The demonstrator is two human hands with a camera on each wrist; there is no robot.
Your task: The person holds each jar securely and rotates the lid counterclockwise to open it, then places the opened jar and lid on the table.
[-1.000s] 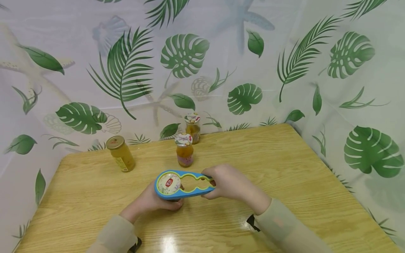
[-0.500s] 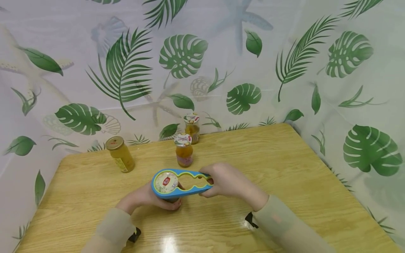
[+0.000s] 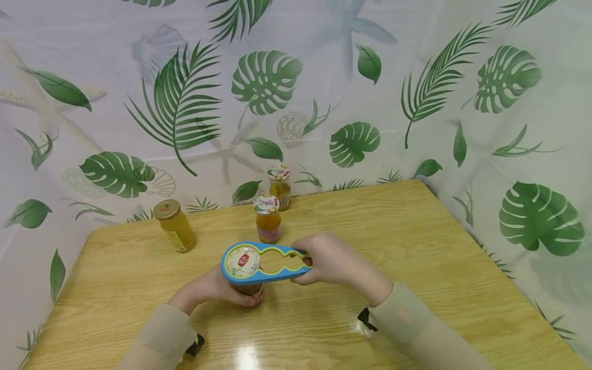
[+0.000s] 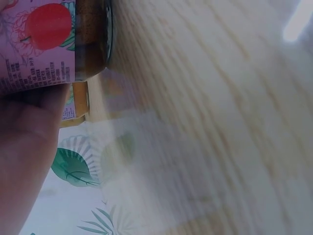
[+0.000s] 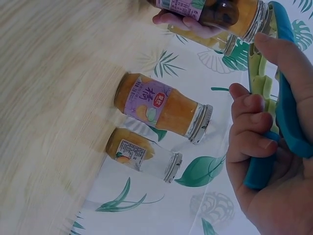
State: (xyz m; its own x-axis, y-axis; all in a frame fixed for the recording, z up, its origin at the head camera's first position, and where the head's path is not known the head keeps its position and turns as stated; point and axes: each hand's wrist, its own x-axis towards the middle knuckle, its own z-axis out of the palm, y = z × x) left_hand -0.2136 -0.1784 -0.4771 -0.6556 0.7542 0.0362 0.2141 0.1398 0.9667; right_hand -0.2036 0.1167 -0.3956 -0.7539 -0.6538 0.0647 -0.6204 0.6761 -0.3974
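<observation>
My left hand grips a glass jar from its left side. Its printed round lid sits inside the large end of a blue and lime-green jar opener. Around the opener's two handles curl the fingers of my right hand. The left wrist view shows the jar's pink label with a red fruit on it, and part of my left hand. Dark round fruit shows through the glass in the right wrist view, where the opener's arm crosses my right palm.
Behind my hands stands an orange jar with a purple label, and a similar jar is farther back. A yellow jar with a gold lid stands at left. A leaf-print cloth rises behind the wooden table.
The opener has swung slightly, its handles nearer me relative to the lid. More of the jar's body shows below it. Both hands keep their hold; the other jars stay in place.
</observation>
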